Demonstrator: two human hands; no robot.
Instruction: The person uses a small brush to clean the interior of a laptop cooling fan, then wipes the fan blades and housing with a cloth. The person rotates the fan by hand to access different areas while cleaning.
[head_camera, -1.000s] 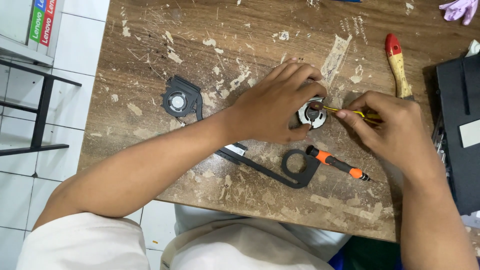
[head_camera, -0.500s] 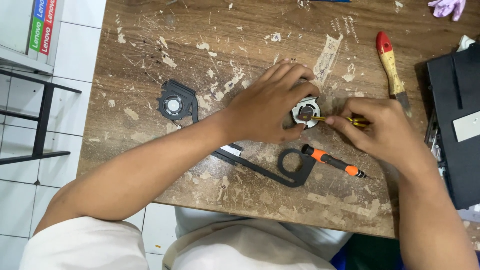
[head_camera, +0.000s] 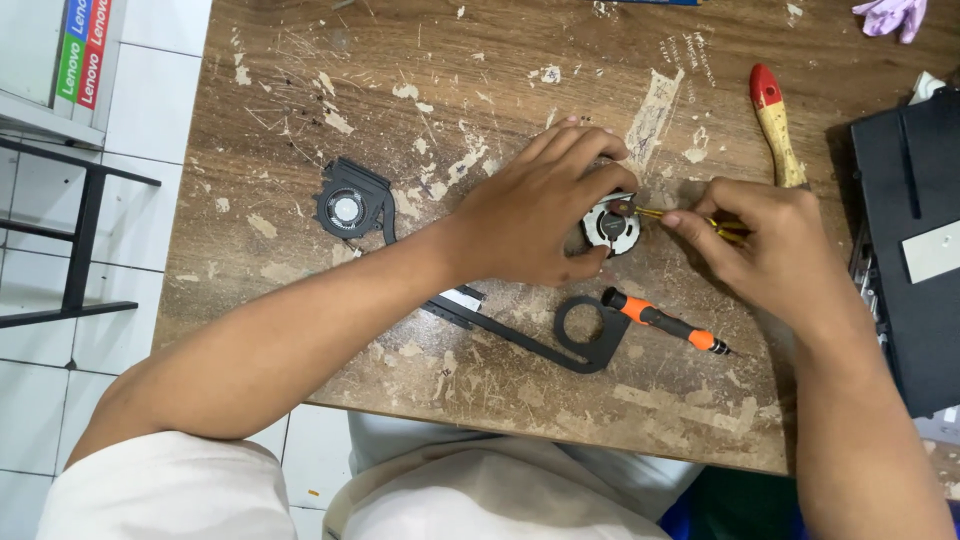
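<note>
My left hand grips a small round fan rotor, holding it down on the worn wooden table. My right hand pinches a thin yellow-handled tool whose tip touches the top of the rotor. A black fan housing lies to the left, past my left forearm. A black bracket with a ring end lies just below my hands. An orange-and-black screwdriver rests beside that ring.
A paintbrush with a red-tipped wooden handle lies at the upper right. A black laptop base sits at the table's right edge. A purple glove is at the far corner. A dark metal rack stands left, over white floor tiles.
Both hands stay on the rotor with the yellow tool at it. The camera view has drifted slightly, so everything sits a little lower and to the left in the frame.
</note>
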